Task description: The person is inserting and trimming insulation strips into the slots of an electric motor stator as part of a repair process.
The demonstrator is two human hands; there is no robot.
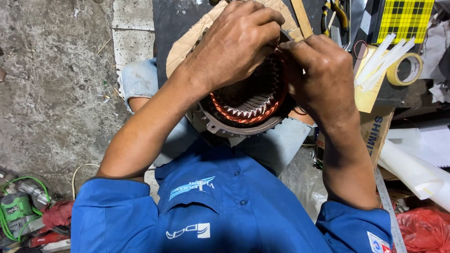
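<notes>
while both hands pinch its far rim, the stator (243, 110) sits tightly hemmed.

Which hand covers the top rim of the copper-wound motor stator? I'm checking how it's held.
The left hand curls over the stator's far rim; the right hand only pinches at the rim's right side.

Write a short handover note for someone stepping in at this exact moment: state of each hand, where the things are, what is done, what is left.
Left hand: curled over the far rim of the motor stator, fingers pressing at the top edge.
Right hand: pinching at the same spot on the rim; what it pinches is hidden.
Stator: rests on the lap, over a piece of cardboard.
Done: copper windings sit in the slots along the near side.
Left: the far rim, under the hands; its state cannot be seen.
Tape roll and white strips lie to the right.
</notes>
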